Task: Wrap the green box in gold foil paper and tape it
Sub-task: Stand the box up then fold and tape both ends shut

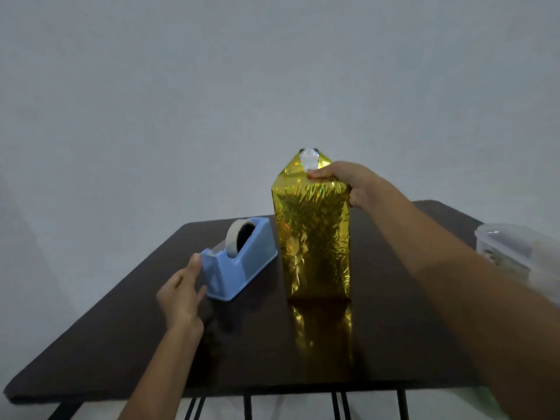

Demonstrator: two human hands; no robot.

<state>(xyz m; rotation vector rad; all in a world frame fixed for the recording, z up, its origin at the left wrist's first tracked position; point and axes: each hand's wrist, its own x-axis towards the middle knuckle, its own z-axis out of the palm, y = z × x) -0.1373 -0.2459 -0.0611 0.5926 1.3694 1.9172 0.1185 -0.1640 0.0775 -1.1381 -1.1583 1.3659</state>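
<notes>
Keep the right hand (339,183) gripping the top edge of the one foil-wrapped box (315,237), upright on the table (121,344) beneath its curled fingers, pinning the flap flat, while the left hand (181,295), fingers straight, tips at the one tape dispenser (239,262), draws from its single roll (235,237).
</notes>
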